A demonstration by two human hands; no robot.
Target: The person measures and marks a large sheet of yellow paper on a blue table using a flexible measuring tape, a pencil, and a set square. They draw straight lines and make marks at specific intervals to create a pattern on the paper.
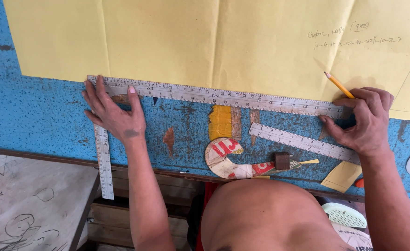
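So the left hand was pressed flat on the corner of a big metal L-square, left of centre in the frame. Its fingers were spread wide open, tips resting on the long arm of the square, not gripping anything, just pinning it down. The long arm ran across the frame from left to right, dipping slightly toward the right, lying right along the bottom edge of a large yellow paper sheet that filled the whole top of the frame. The short arm of the square hung down past the desk edge at lower left.

The right hand sat at the right side of the frame, on the far end of that long arm. Its fingers were curled closed around a yellow pencil, point aimed up and left over the paper, just above the square's edge. Whether the tip actually touched the paper, I couldn't tell.

The desk had a worn blue speckled top. Just below the right hand lay a second straight ruler, angled. In the lower middle there was a curved cardboard template with red and white print, a small dark brown block sitting at its right end, and a yellow paper scrap nearby at lower right.
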